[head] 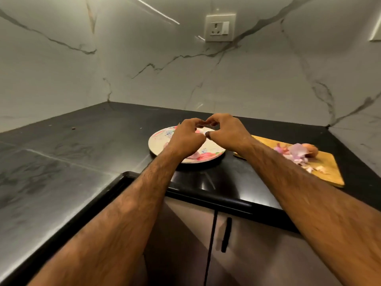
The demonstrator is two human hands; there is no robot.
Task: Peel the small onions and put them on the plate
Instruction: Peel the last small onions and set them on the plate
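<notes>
Bare table [61, 162] opens left of the plate [153, 144]; the board [334, 174] with peels [296, 154] blocks the right, walls [247, 89] behind.

White glossy marble-look wall panels with grey veins [247, 79] meet in a corner at the back left, and a long bright streak of reflected light [156, 11] runs high across them. A cream rectangular socket plate with a switch [220, 27] sits on the back wall. A black polished stone countertop [61, 162] wraps in an L. Below it stand grey-brown flat cabinet doors [268, 254], one bearing a slim black vertical bar handle [226, 234].
</notes>
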